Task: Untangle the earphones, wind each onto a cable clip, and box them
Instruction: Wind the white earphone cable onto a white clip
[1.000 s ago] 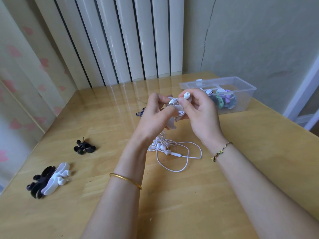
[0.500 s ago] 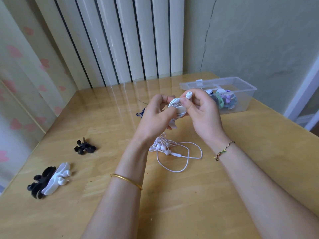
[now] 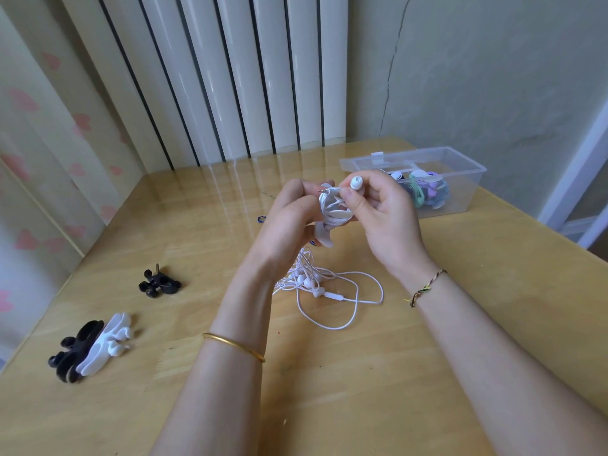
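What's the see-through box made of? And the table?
The box looks like clear plastic: you see the wound earphones through its walls. The table looks like varnished wood: grain lines and glossy reflections show.

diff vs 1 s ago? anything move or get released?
Almost nothing: left hand and right hand keep their grip on the white clip with the wound cable, earbud up; only slight finger shifts. Nothing let go. The loose earphones, spare clips and box are unmoved.
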The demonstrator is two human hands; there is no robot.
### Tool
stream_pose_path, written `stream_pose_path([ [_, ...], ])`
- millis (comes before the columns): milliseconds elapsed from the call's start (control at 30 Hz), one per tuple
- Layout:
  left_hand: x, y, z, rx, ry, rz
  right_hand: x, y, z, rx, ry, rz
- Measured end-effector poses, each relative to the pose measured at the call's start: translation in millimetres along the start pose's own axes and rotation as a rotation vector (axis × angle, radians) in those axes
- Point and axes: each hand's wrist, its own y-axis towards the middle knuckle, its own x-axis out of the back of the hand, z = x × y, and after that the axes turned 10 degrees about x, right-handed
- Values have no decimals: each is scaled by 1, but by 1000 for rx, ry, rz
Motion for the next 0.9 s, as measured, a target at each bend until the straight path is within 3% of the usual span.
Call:
stream_pose_path([
  [333, 6, -7, -4, -102, 144, 49, 1, 0, 2, -39, -4, 27],
  [600, 2, -4, -1, -270, 278, -93, 0, -1, 1, -50, 5, 35],
  [900, -4, -1, 3, -229, 264, -189, -1, -1, 3, -86, -14, 82],
])
